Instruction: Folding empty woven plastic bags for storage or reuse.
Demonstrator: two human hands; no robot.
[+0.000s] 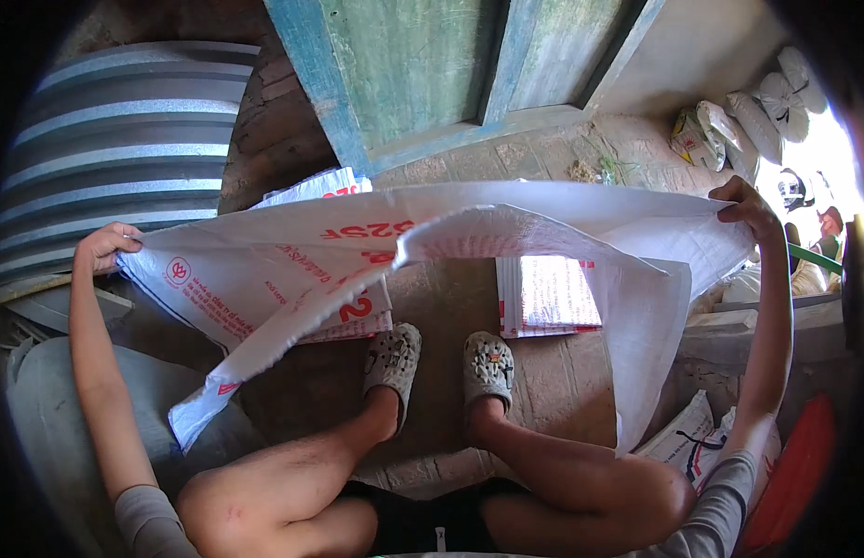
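Note:
A large white woven sack (469, 212) with red print is stretched wide across the view, above my feet. My left hand (108, 246) grips one corner of it at the far left, fingers closed. At the right, my right hand (748, 209) pinches the opposite corner. The sack's near edge sags and folds, with one flap hanging by my left knee and another by my right. Beneath it, partly covered, lie a pile of folded printed sacks (348, 321) on the left and a second folded pile (551, 296) on the right.
Corrugated metal sheeting (125, 139) leans at the left. A weathered blue-green wooden door (422, 74) stands at the back. Several filled sacks (755, 126) sit along the right wall. A red object (792, 479) and a printed white bag (683, 437) lie near my right arm. Brick floor (580, 372) surrounds my feet.

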